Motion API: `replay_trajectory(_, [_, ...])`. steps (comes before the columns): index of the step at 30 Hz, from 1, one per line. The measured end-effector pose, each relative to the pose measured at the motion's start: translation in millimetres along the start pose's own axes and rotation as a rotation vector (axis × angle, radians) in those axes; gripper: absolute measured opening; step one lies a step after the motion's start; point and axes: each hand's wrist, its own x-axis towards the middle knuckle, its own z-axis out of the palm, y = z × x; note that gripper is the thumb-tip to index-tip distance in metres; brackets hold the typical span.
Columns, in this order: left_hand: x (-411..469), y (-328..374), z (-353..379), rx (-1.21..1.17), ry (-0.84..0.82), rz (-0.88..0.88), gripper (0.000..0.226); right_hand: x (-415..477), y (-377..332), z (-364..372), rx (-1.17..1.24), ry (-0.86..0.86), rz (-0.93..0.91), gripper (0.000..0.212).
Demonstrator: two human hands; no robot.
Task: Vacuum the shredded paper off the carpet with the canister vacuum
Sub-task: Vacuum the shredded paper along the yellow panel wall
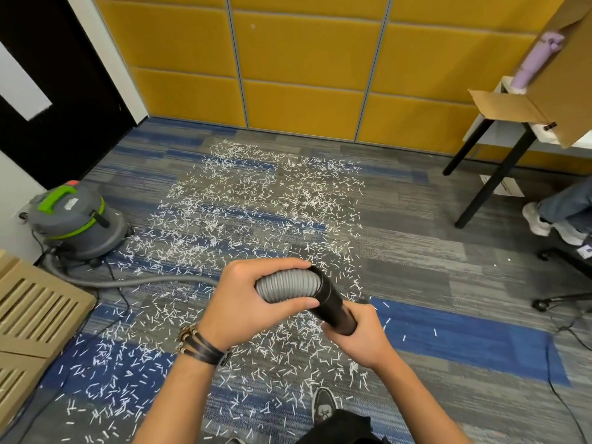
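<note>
A: Hose (290,286) held clear of the floor; shredded paper (256,206) covers the carpet (432,251) from the vacuum (77,216) to the feet. Suction apparently not yet applied.

B: Hands?

A: Left hand (250,302) wraps the ribbed hose; right hand (358,334) grips the black tube (333,302), both closed. Next, probably, the tube mouth must be lowered onto the paper.

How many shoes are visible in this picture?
3. One black patterned shoe is on the blue-grey carpet at the bottom, and two white shoes are at the right edge, under the table. Others may be hidden.
</note>
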Motion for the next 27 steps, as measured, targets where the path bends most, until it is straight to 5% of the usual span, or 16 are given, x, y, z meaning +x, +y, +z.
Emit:
replay_trajectory(4, [-3.7, 5.8, -3.3, 0.034, 0.026, 0.02, 0.052, -2.8, -9.0, 1.6, -0.024, 0.094, -0.015, 0.027])
replay_trajectory(13, [-15.5, -7.2, -9.9, 0.124, -0.1, -0.052, 0.051, -5.7, -4.3, 30.7, -0.06, 0.104, 0.068, 0.044])
replay_trajectory(19, [-30.6, -1.7, -30.0, 0.053, -0.117, -0.019, 0.049, -32.9, -15.8, 48.7, -0.017, 0.128, 0.039, 0.02])
replay_trajectory(27, [-30.1, 2.2, -24.2, 0.208, -0.105, 0.017, 0.054, -21.1, -13.7, 42.7, -0.103, 0.209, 0.02, 0.023])
